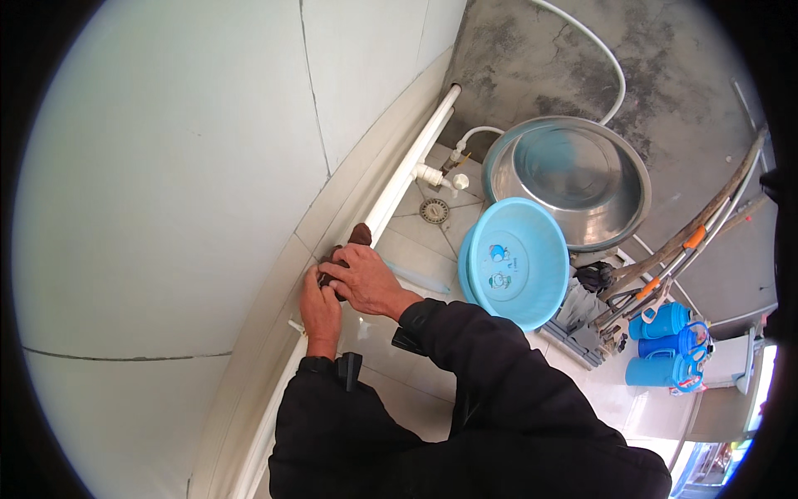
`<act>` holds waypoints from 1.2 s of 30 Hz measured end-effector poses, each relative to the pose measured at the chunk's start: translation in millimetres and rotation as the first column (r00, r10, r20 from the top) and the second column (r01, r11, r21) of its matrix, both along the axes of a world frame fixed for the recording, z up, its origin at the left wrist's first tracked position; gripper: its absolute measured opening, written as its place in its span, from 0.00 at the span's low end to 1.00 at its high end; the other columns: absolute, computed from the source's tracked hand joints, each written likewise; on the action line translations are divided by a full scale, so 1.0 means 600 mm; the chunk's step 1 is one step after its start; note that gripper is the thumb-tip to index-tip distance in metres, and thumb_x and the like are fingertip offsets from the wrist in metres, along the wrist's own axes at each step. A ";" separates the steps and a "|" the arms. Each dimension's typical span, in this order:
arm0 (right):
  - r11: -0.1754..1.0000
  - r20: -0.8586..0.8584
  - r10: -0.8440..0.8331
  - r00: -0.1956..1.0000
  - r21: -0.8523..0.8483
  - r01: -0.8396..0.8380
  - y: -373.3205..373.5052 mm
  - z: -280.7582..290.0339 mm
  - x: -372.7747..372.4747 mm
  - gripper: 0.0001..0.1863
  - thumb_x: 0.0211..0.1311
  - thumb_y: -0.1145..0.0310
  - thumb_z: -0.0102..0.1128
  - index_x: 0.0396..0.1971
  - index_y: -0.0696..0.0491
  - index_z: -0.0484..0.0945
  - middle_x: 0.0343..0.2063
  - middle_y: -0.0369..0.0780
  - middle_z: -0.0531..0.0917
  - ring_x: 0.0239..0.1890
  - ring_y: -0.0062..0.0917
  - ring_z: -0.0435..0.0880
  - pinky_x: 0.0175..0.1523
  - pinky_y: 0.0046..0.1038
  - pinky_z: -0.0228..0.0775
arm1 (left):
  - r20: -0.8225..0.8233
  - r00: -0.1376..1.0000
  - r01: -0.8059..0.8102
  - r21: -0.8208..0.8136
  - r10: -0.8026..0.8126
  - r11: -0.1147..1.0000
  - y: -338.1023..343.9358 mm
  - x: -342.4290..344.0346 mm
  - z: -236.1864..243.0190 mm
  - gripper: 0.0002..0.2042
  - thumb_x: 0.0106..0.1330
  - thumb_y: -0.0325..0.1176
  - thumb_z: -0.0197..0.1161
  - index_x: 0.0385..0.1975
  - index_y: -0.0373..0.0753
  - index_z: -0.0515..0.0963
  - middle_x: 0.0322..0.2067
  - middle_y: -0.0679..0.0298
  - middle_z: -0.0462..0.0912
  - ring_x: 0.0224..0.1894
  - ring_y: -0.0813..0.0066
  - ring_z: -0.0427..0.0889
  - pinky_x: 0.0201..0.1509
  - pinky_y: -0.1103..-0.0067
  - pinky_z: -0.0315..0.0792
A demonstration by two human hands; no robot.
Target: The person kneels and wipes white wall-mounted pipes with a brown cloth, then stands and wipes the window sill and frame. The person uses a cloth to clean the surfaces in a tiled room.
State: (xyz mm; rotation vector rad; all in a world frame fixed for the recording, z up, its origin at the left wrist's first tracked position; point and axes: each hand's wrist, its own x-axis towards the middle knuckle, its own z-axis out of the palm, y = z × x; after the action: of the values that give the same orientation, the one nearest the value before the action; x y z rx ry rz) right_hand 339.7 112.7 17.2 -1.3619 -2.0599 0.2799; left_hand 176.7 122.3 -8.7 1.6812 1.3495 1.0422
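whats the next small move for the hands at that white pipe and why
Probably slide the brown cloth further along the white pipe. Both hands, right hand and left hand, press it onto the pipe at the wall base, and the stretch toward the valve lies beyond it.

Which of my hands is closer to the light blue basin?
Right. The right hand is on the brown cloth at the white pipe, on the side toward the basin. The left hand sits lower against the wall, farther from it.

Brown cloth [357, 237]; white pipe [407, 170]; light-blue plastic basin [532, 287]; silver steel basin [615, 208]; blue jugs [669, 345], lower right; black sleeves [465, 391].
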 end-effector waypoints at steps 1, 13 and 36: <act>1.000 0.021 -0.004 1.000 -0.007 0.004 0.002 0.001 -0.002 0.20 0.66 0.61 0.69 0.56 0.46 0.84 0.51 0.43 0.79 0.61 0.42 0.75 0.67 0.44 0.68 | -0.004 1.000 -0.012 0.002 0.012 1.000 0.000 0.001 0.000 0.23 0.70 0.28 0.49 0.65 0.30 0.73 0.58 0.41 0.83 0.61 0.42 0.82 0.67 0.59 0.74; 0.977 0.232 0.213 0.949 -0.072 -0.202 0.055 -0.009 0.017 0.17 0.64 0.52 0.67 0.45 0.46 0.86 0.44 0.39 0.80 0.53 0.38 0.78 0.64 0.42 0.66 | -0.143 0.985 -0.099 -0.033 0.093 0.995 -0.021 0.010 0.015 0.20 0.81 0.38 0.49 0.64 0.34 0.74 0.58 0.42 0.82 0.59 0.39 0.81 0.62 0.57 0.74; 0.976 0.096 -0.128 0.987 0.188 0.108 0.303 -0.060 0.429 0.12 0.69 0.60 0.66 0.48 0.45 0.85 0.54 0.40 0.82 0.61 0.40 0.77 0.69 0.42 0.66 | -0.748 0.659 -0.146 -0.025 0.078 0.989 -0.022 0.059 0.035 0.16 0.81 0.42 0.53 0.57 0.41 0.81 0.47 0.51 0.87 0.46 0.43 0.86 0.46 0.55 0.78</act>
State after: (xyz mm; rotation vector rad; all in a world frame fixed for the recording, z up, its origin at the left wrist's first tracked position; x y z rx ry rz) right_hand 597.4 294.6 -18.6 -1.4064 -2.0259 -0.0340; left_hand 211.9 109.4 12.2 2.0823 1.9973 0.3002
